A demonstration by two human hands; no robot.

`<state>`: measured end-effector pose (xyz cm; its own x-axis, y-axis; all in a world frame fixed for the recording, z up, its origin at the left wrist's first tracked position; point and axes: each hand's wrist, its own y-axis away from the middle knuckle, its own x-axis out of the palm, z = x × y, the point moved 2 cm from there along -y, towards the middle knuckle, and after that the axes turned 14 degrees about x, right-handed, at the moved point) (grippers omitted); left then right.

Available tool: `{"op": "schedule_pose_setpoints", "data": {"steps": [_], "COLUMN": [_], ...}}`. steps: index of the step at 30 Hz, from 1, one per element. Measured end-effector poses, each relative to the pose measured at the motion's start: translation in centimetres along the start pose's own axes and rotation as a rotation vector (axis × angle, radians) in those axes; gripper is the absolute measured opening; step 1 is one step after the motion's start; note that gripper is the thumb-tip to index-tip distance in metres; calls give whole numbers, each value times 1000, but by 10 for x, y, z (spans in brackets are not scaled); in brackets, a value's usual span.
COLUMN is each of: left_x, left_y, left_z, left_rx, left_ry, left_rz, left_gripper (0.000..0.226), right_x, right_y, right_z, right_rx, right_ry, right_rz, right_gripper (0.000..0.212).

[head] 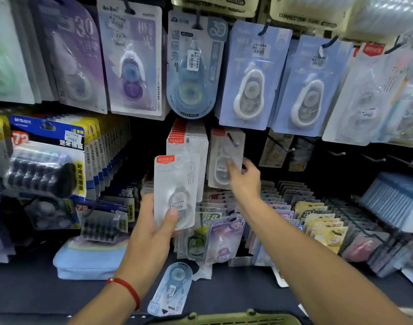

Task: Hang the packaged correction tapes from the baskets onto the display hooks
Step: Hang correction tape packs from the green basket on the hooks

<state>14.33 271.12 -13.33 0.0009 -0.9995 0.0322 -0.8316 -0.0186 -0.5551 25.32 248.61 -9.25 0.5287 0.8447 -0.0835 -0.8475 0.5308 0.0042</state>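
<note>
My left hand (154, 221) grips a stack of packaged correction tapes (176, 191), held upright before the display. My right hand (244, 178) pinches a single white pack (224, 158) hanging on a display hook (232, 140). A green basket (226, 319) rim sits nearest.

A dark display wall (149, 137) carries rows of black hooks (280, 146). Below it a dark surface (25, 289) holds a pale blue pouch (88, 261), and a green basket rim (224, 319) crosses the bottom edge.
</note>
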Motion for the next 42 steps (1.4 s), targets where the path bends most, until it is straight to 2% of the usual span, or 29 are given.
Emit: {"op": "schedule_pose_setpoints", "data": {"steps": [3,6,9,10,12,14,17,19,21,23,25,30,32,36,42], "left_x": [2,5,9,11,15,20,31,42,52,58,58,46,43,40,44], "left_y": [4,4,4,4,3,3,4,6,7,8,9,9,5,2,0], "left_z": [2,3,0,-1,-2,-4,-12,-19,-26,-28,-26,-25,-26,-25,-12], "left_rx": [0,-13,24,31,20,4,-4,-12,-12,7,54,328,373,379,351], "left_ry": [-45,-19,3,10,25,26,51,124,151,61,-146,-697,-844,-1008,-1069], "left_rz": [18,39,67,78,92,92,88,119,149,144,128,211,248,296,399], "left_gripper": [23,21,23,24,26,28,28,29,29,32,43,58,62,73,82], "right_x": [22,31,27,23,8,-12,-38,-48,-54,-59,-61,-63,-63,-62,-59], "right_y": [-31,-50,-54,-45,-18,23,85,109,115,113,108,90,89,92,91], "right_z": [-6,-10,-13,-12,-8,-7,-5,-4,-2,7,19,28,25,18,11], "right_rx": [73,139,212,209,89,-60,-161,-166,-163,-183,-207,-180,-219,-281,-299], "right_ry": [-61,-28,170,267,297,156,106,136,107,83,72,104,119,141,146], "right_rz": [-53,-71,-118,-137,-112,77,393,449,422,356,288,177,152,87,38], "right_gripper": [50,73,85,79,48,22,29,23,22,19,16,12,13,18,22]}}
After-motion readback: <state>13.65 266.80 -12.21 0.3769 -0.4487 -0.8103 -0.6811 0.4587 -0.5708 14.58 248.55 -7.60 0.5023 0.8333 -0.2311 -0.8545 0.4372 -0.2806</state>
